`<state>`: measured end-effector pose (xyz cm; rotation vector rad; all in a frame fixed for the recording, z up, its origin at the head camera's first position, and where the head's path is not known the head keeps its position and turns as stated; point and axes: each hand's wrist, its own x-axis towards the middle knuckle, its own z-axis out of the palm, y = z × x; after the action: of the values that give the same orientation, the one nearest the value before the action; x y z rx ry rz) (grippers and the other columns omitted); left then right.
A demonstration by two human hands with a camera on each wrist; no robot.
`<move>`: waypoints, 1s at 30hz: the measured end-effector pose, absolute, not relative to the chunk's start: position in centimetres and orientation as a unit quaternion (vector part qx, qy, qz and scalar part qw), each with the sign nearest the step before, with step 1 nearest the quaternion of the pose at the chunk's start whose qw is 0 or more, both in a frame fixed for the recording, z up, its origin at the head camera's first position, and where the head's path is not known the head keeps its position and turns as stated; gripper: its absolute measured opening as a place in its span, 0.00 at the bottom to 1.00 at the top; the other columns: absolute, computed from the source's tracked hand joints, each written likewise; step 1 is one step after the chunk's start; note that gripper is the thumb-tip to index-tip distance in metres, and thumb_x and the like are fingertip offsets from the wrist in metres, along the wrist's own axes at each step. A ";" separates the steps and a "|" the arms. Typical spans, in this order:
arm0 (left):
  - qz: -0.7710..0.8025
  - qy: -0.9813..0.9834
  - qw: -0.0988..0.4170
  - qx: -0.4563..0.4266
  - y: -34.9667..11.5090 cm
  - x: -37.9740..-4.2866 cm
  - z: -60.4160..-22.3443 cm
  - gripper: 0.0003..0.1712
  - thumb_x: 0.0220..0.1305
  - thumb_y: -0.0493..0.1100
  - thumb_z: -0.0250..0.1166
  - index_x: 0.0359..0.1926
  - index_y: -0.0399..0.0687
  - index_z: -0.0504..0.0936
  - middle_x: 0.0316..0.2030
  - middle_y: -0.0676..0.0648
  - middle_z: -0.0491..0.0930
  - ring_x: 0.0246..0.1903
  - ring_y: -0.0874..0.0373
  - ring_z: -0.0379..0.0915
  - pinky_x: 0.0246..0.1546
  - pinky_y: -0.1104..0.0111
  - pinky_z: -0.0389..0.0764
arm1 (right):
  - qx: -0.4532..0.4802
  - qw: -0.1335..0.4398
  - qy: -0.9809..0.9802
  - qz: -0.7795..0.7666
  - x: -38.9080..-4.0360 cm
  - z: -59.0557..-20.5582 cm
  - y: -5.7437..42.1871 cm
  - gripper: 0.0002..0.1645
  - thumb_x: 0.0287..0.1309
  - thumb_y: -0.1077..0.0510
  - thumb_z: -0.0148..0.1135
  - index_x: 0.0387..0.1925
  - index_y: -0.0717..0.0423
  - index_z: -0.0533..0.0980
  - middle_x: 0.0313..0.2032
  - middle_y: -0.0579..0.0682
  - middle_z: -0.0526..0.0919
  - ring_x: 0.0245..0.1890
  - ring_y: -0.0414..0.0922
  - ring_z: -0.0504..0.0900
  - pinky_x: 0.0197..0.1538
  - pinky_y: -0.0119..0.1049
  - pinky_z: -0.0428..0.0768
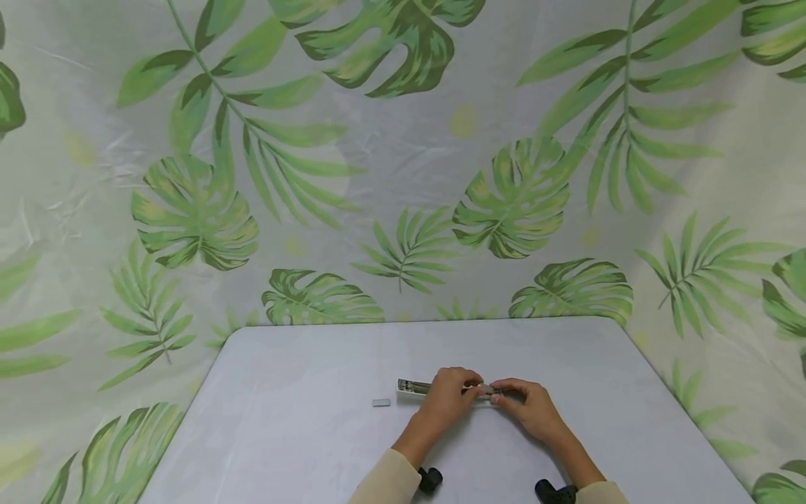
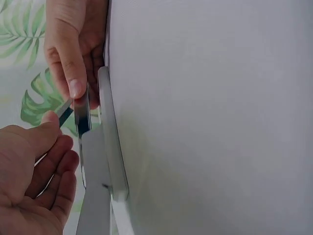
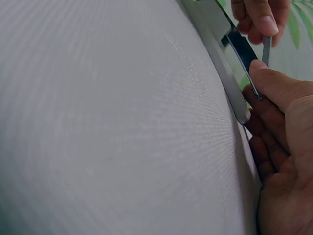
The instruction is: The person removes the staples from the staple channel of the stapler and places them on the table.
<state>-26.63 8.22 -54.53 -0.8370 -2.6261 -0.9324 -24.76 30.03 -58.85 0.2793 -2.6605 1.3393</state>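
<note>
A stapler [image 1: 412, 387] lies across the table in the head view, its top swung open and its long metal tray showing. My left hand [image 1: 443, 397] reaches over it and pinches a small grey strip of staples [image 2: 64, 113] between thumb and finger. At the stapler's right end, my right hand [image 1: 532, 411] grips the tip of the metal part [image 3: 244, 51], thumb on one side and fingers beneath. The staple strip's end meets my right thumb in the right wrist view. Fingers partly hide the stapler's middle and right end in the head view.
Another short grey strip of staples [image 1: 380, 402] lies on the white table [image 1: 283, 420], just left of the stapler. A leaf-patterned curtain [image 1: 403, 175] hangs behind the table's far edge. Black wrist cameras [image 1: 431, 480] sit close over the tabletop.
</note>
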 end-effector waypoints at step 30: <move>-0.436 -0.849 0.145 -0.262 1.1 -25.6 -51.4 0.13 0.66 0.52 0.70 0.48 0.53 0.90 0.41 0.54 0.90 0.46 0.62 0.85 0.50 0.61 0.86 | 0.084 0.076 -0.895 0.432 -24.6 -58.8 29.8 0.16 0.59 0.45 0.75 0.48 0.41 0.87 0.45 0.41 0.90 0.50 0.38 0.83 0.59 0.40 0.79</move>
<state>-25.59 1.13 -51.37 -0.7545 -2.4459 -1.2562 -24.57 29.79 -58.79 0.2507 -2.6821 1.2949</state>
